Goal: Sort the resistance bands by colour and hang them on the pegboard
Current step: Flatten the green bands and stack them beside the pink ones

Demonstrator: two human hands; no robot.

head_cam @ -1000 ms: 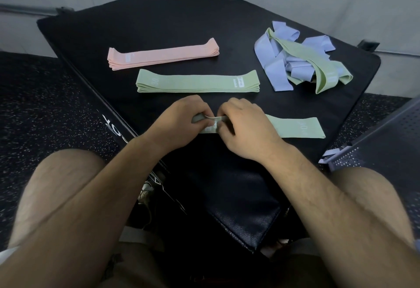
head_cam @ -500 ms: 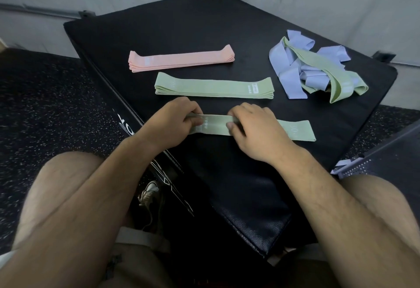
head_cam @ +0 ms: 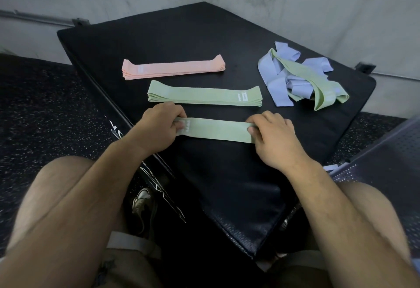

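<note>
A light green resistance band [head_cam: 216, 129] lies flat near the front of the black padded box [head_cam: 186, 37]. My left hand [head_cam: 156, 128] pinches its left end and my right hand [head_cam: 275, 137] pinches its right end. Just behind it sits a neat stack of green bands [head_cam: 204, 93], and further back a stack of pink bands [head_cam: 173, 67]. At the back right is a tangled heap of lilac bands [head_cam: 278, 83] with one green band [head_cam: 318, 90] draped across it.
A perforated grey pegboard panel [head_cam: 381, 160] leans at the right edge, partly out of frame. Speckled black rubber floor [head_cam: 41, 110] surrounds the box, and a concrete wall rises behind. My bare knees flank the box's near corner, with a shoe [head_cam: 142, 201] below.
My hands have slid apart along the green band, from its middle to its two ends, and the band now lies straight and flat. The camera view has shifted slightly.
</note>
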